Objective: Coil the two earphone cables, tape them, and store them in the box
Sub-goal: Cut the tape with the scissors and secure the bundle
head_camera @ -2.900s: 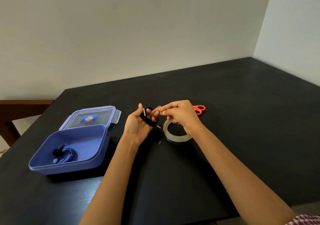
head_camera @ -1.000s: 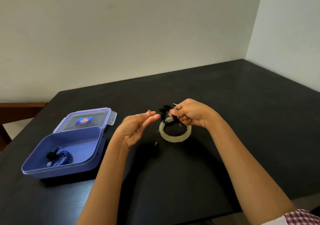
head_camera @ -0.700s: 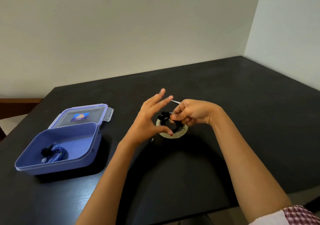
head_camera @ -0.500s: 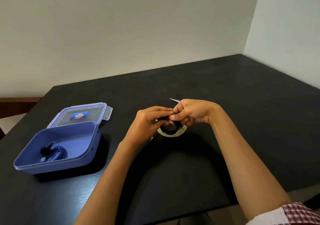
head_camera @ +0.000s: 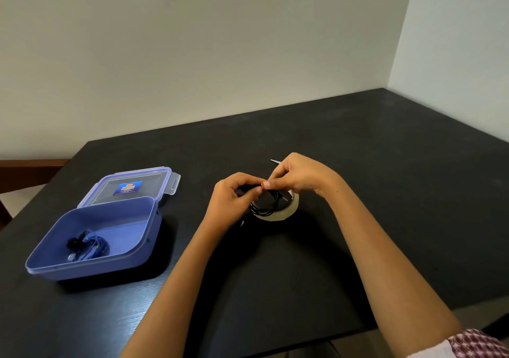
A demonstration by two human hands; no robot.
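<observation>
Both hands meet over the middle of the black table [head_camera: 385, 181]. My left hand [head_camera: 234, 196] and my right hand [head_camera: 297, 176] pinch the top of a black coiled earphone cable [head_camera: 265, 206], whose loop hangs just above a roll of clear tape [head_camera: 287, 213] lying flat. A thin pale strip, likely tape, sticks up behind my right fingers [head_camera: 275, 161]. At the left stands an open blue plastic box [head_camera: 137, 236] with a coiled blue earphone cable [head_camera: 91, 249] inside; its hinged lid [head_camera: 132, 185] lies open behind it.
A brown wooden chair back [head_camera: 30, 170] shows past the table's left edge. White walls close in behind and on the right. The scissors are hidden behind my hands.
My right hand took over the black coil above the tape roll. My left hand let go, spread open, then came back and pinched the coil's top beside my right fingers.
</observation>
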